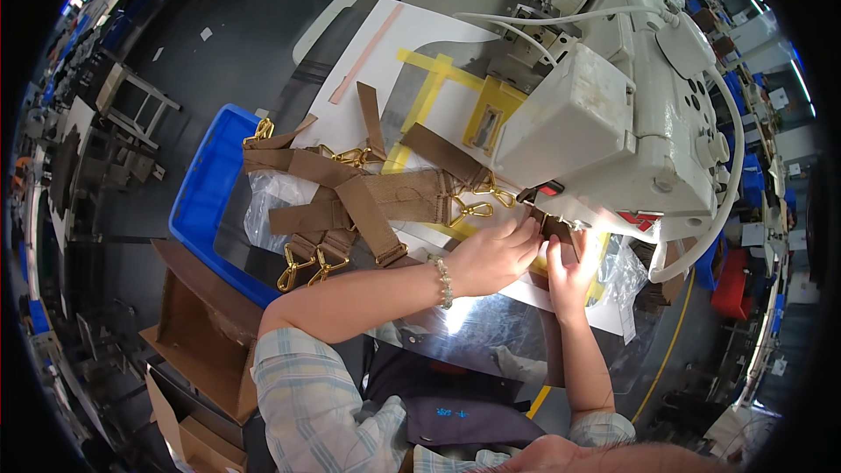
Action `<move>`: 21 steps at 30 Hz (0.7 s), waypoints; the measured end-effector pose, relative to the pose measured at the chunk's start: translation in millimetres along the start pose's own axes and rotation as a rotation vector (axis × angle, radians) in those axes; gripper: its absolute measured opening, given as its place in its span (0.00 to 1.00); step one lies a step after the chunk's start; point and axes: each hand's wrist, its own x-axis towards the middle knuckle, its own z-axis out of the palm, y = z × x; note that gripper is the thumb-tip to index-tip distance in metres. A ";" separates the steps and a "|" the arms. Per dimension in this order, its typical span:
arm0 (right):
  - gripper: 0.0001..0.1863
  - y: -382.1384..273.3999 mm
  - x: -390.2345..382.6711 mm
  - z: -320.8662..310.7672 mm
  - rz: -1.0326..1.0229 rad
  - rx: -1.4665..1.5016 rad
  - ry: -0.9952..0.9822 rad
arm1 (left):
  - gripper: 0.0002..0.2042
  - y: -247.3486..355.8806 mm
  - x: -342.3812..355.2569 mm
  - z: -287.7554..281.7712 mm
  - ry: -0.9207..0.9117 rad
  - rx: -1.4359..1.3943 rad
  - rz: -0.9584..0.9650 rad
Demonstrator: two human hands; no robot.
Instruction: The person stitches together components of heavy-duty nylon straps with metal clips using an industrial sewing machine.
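Note:
Both of my hands are at the needle area of a large white sewing machine (569, 118). My left hand (492, 260), a beaded bracelet at its wrist, has its fingers closed on a short brown strap (557, 229). My right hand (569, 278) grips the same strap from the right, thumb and fingers close together. The strap's far end is hidden under the machine head. Just left of my left hand lies a pile of brown webbing straps (407, 195), with gold snap hooks (473, 210) fixed to several of them.
Left of the work surface stands a blue plastic bin (203, 177), with an open cardboard box (206, 346) nearer to me. A yellow taped template (484, 114) lies beyond the straps. Clear plastic bags (272, 210) rest beside the pile. A white cable (734, 166) loops down the machine's right side.

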 end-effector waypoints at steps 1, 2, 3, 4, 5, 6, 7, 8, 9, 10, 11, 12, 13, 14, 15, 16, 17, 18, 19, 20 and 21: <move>0.10 3.7 -1.0 -1.4 0.004 -0.003 0.003 | 0.16 -0.9 0.9 -2.3 0.027 -0.026 -0.006; 0.10 8.7 -2.8 -2.0 -0.026 -0.025 0.001 | 0.16 -2.1 1.4 -5.5 0.027 -0.029 -0.001; 0.10 11.9 -4.0 -3.0 -0.055 -0.048 0.000 | 0.15 -3.7 1.8 -9.9 -0.022 -0.107 -0.071; 0.10 10.1 -3.2 -3.7 -0.051 -0.049 0.002 | 0.15 -6.4 1.3 -13.6 -0.074 -0.182 -0.141; 0.11 6.1 -1.1 -5.1 -0.048 -0.043 -0.028 | 0.15 -8.7 -0.8 -12.7 -0.076 -0.184 -0.136; 0.11 4.0 0.2 -5.9 -0.044 -0.038 -0.059 | 0.15 -11.0 -3.0 -10.3 -0.037 -0.230 -0.160; 0.11 3.5 0.4 -5.2 -0.041 -0.036 -0.056 | 0.15 -12.9 -4.7 -8.5 0.001 -0.271 -0.185; 0.11 3.3 0.5 -4.6 -0.062 -0.038 -0.039 | 0.15 -13.7 -3.7 -6.1 0.066 -0.293 -0.164; 0.11 2.9 0.6 -4.2 -0.082 -0.041 -0.022 | 0.15 -12.7 -3.2 -3.8 0.063 -0.292 -0.161; 0.11 2.4 1.5 -4.6 -0.081 -0.039 -0.020 | 0.15 -10.9 -2.0 -1.6 0.065 -0.276 -0.132; 0.11 1.2 2.6 -5.4 -0.087 -0.034 -0.038 | 0.15 -9.6 -1.2 -0.5 0.067 -0.261 -0.105; 0.11 0.4 3.4 -5.9 -0.094 -0.028 -0.056 | 0.15 -9.1 -1.4 -1.1 0.065 -0.259 -0.105; 0.11 0.5 3.2 -6.9 -0.090 -0.030 -0.053 | 0.15 -9.6 -0.6 -3.2 0.054 -0.295 -0.145; 0.11 0.7 2.8 -7.9 -0.090 -0.046 -0.056 | 0.15 -10.2 -0.6 -4.3 0.044 -0.329 -0.185; 0.12 1.6 2.5 -8.8 -0.091 -0.062 -0.059 | 0.15 -10.9 -1.8 -4.0 0.043 -0.332 -0.181; 0.12 2.2 2.5 -8.7 -0.088 -0.060 -0.057 | 0.15 -11.9 -4.5 -4.3 0.009 -0.379 -0.234; 0.12 3.1 2.5 -8.5 -0.102 -0.060 -0.072 | 0.15 -12.0 -6.2 -3.6 -0.025 -0.426 -0.287; 0.12 3.9 2.6 -8.5 -0.116 -0.060 -0.087 | 0.15 -10.8 -7.2 -0.5 -0.033 -0.430 -0.270; 0.12 4.7 2.8 -9.2 -0.112 -0.061 -0.085 | 0.15 -10.7 -5.0 -0.8 -0.036 -0.432 -0.267; 0.12 5.3 3.1 -10.2 -0.120 -0.074 -0.103 | 0.16 -10.8 -2.1 -2.2 -0.009 -0.386 -0.222; 0.13 6.1 3.1 -10.8 -0.129 -0.087 -0.121 | 0.16 -10.7 -0.1 -2.7 0.019 -0.340 -0.178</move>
